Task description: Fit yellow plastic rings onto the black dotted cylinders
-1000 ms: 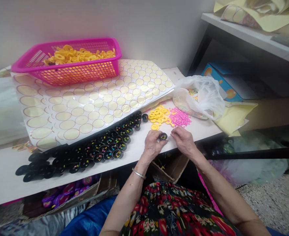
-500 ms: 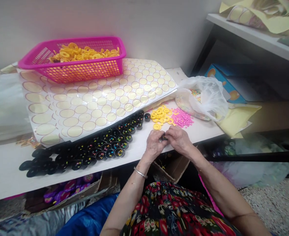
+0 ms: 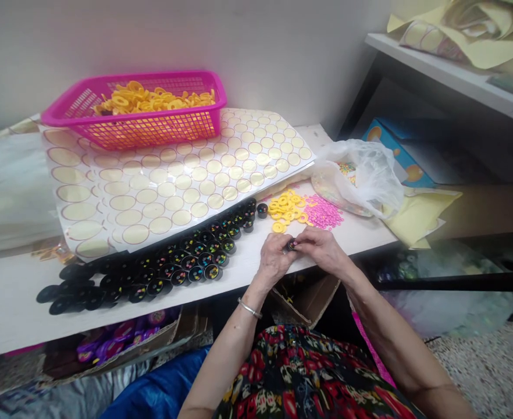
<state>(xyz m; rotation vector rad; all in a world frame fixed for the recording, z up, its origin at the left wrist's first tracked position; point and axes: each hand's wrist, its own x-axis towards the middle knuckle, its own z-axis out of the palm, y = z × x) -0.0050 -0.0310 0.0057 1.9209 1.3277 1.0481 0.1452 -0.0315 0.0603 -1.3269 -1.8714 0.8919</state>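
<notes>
A white table (image 3: 16, 326) stands against a grey wall, with bare room along its near edge and near left corner. Over that near edge, the left hand (image 3: 273, 261) and right hand (image 3: 323, 250) meet, fingertips pinching a small black cap (image 3: 290, 245) between them. Rows of black caps (image 3: 182, 262) lie just left, yellow rings (image 3: 285, 207) and pink beads (image 3: 325, 211) just beyond. A sticker sheet (image 3: 173, 180) and pink basket (image 3: 138, 125) fill the far side. The print on the blue box (image 3: 398, 156) at right is too blurred to read.

light: bright, even over the table (image 3: 248, 269) | shadows: faint on it, deep dark under it | glare: sheen on sticker sheet (image 3: 173, 186) | edges: bowed, dim corners | focus: left hand (image 3: 273, 261), right hand (image 3: 325, 251) crisp; black cap (image 3: 290, 245) between them tiny, unclear
</notes>
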